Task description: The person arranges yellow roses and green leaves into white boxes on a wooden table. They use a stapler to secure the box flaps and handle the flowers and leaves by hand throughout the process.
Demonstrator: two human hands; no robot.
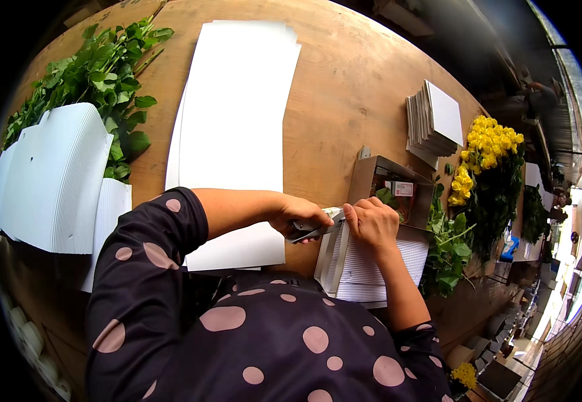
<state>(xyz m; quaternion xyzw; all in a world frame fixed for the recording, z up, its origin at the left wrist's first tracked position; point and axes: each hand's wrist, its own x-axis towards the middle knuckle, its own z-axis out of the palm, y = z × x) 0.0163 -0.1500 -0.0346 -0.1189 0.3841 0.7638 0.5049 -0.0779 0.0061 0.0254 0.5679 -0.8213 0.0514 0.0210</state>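
Note:
My left hand is closed around the handles of a grey metal plier stapler, whose front end points toward my other hand. Close beside it, my right hand is curled, its thumb at the stapler's front end; what its fingers pinch is hidden. Below the right hand lies a stack of white corrugated cardboard sheets. Just beyond it stands an open brown box with a small white-and-red carton and some leaves inside.
Long white sheets lie on the wooden table. At the left are corrugated sheets and leafy green stems. At the right are a stack of cards, yellow roses and loose greenery.

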